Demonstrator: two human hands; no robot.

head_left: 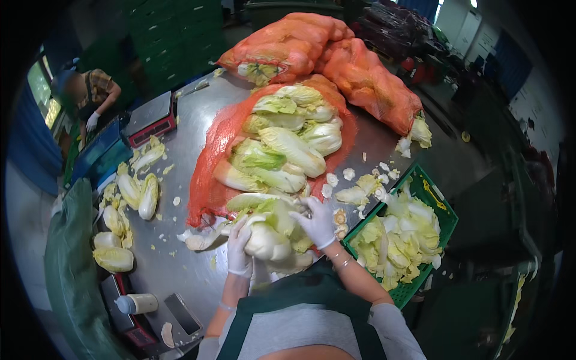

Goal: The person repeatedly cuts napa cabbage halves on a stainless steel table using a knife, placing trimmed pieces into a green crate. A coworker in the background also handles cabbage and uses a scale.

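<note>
Six o'clock: apron point(294, 300) cut off by lower edge. Centre: cabbage point(268, 241) underside hidden. Four o'clock: crate point(449, 225) floor hidden under leaves point(396, 240). Ten o'clock: co-worker point(100, 89), face blurred, legs hidden behind blue bin point(99, 151).

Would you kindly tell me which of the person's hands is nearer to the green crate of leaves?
The right hand; it is just left of the crate. The left hand is farther away, at the cabbage's left side.
</note>
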